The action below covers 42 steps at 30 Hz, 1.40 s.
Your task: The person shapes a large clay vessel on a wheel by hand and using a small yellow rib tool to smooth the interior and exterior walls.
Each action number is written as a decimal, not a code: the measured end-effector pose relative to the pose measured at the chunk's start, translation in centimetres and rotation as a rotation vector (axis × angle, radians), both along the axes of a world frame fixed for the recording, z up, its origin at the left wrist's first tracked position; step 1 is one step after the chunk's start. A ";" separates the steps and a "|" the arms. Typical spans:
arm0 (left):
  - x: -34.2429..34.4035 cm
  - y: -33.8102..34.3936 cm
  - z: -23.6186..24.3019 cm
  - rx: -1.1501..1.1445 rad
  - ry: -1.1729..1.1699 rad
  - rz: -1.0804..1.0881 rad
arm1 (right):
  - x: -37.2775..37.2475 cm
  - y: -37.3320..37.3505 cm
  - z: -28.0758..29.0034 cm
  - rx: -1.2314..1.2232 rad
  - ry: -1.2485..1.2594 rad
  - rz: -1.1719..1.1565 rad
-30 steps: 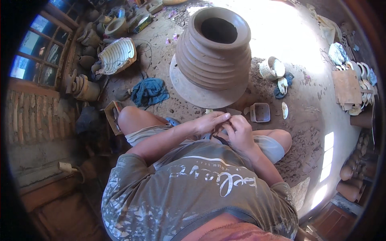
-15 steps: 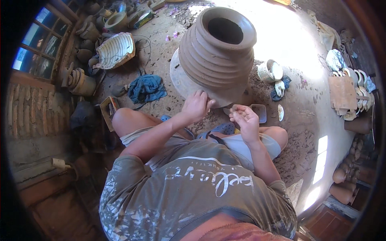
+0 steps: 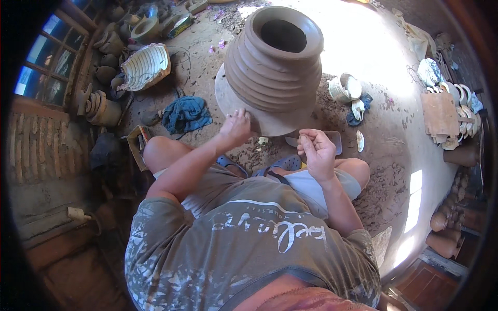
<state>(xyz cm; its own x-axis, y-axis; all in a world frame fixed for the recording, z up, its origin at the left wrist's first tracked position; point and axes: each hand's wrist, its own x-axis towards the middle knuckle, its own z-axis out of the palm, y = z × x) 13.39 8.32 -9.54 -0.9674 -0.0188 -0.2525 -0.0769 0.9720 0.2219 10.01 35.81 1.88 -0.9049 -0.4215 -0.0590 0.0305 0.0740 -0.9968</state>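
A large ridged clay pot (image 3: 275, 78) with a wide dark mouth stands upright on a pale round turntable (image 3: 224, 93) in front of me. My left hand (image 3: 237, 126) touches the turntable's near left edge, its fingers apart on the rim. My right hand (image 3: 317, 150) is raised near the turntable's front right edge, clear of the pot. Its thumb and fingers are pinched together, but whatever lies between them is too small to tell. A grey pointed piece (image 3: 291, 141) shows just beside these fingertips; I cannot tell whether it is held.
Right of the pot are a whitish bucket (image 3: 345, 88), a blue cloth (image 3: 354, 118) and a shallow tray (image 3: 334, 141). On the left lie a teal cloth (image 3: 185, 115), a ribbed curved mould (image 3: 147, 66) and a small box (image 3: 138, 147). Clay scraps litter the floor.
My left hand has slid left along the turntable's edge, and its fingers have spread. My right hand stays pinched in nearly the same place. The whole view has shifted slightly.
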 end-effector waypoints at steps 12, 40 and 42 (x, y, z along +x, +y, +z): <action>-3.1 -7.3 0.3 -0.042 0.009 -0.132 | -1.0 -0.8 0.7 0.109 0.389 -0.084; 3.0 5.4 6.4 1.517 -0.126 0.087 | 0.2 -2.4 -1.0 0.256 0.678 0.211; 2.9 5.0 6.1 1.510 -0.204 0.059 | 0.4 -2.2 -1.3 0.278 0.565 0.221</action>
